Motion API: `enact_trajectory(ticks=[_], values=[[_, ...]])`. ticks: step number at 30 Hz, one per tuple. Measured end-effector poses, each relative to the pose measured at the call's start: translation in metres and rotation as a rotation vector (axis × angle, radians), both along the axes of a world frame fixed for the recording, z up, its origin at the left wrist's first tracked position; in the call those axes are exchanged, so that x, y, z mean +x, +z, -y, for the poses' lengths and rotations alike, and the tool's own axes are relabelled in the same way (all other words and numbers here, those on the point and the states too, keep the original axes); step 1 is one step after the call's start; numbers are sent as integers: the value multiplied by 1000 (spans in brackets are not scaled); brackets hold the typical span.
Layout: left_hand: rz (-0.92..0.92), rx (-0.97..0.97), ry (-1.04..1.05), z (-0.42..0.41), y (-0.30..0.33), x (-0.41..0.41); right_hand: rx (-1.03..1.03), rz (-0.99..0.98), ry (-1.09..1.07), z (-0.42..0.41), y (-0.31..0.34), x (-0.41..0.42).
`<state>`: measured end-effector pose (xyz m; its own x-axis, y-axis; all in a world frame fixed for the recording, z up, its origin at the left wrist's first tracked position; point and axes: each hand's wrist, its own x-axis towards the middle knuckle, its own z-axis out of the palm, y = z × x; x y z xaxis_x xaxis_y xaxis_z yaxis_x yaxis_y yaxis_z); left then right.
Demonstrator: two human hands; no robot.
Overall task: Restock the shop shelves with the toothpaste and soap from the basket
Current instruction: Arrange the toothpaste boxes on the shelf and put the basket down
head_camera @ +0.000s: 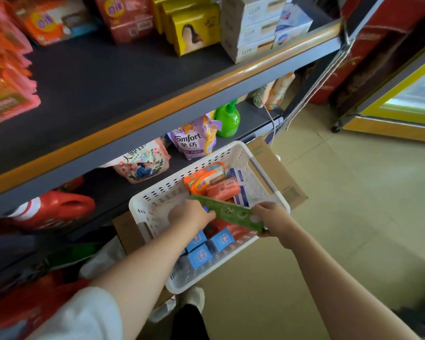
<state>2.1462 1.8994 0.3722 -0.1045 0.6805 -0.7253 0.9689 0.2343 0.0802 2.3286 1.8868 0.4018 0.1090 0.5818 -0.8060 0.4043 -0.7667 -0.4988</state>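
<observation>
A white perforated basket [157, 192] rests on a cardboard box beside the shelves. It holds orange soap packs [206, 180], small blue boxes [201, 256] and white-blue boxes [241, 195]. A long green toothpaste box [228, 213] lies across the basket above the goods. My right hand [270, 218] grips its near right end. My left hand [190, 214] reaches into the basket at the box's left part, fingers curled down by it; what they hold is hidden. The upper shelf [96, 77] has a broad bare dark patch.
On the upper shelf stand orange soap packs [8, 77], yellow boxes [194, 30] and white Lux boxes [253, 28]. The lower shelf carries a Comfort pouch [194, 141], a green bottle [227, 119] and a red jug [52, 209]. A glass-fronted cabinet [402, 94] stands at right on tiled floor.
</observation>
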Motion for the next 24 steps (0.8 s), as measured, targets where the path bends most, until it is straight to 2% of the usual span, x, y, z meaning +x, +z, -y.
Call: enact_trajectory(ticks=[2, 5, 8, 11, 15, 21, 24], values=[[-36, -42, 16, -6, 2, -8, -46, 21, 33, 2, -5, -7], [-122, -165, -37, -8, 5, -33, -148, -66, 76, 5, -9, -19], [-150, -324, -54, -3, 3, -54, -302, -131, 224, 8, -10, -30], [-116, -312, -60, 5, 1, -65, -398, -106, 287, 13, -9, -36], [-91, 1, -32, 32, 27, -86, -331, -159, 207, 27, 2, -38], [-2, 581, -21, 103, 110, -139, 63, -218, 192, 56, 43, -72], [77, 752, 66, 140, 141, -178, 287, -214, 253, 73, 68, -112]])
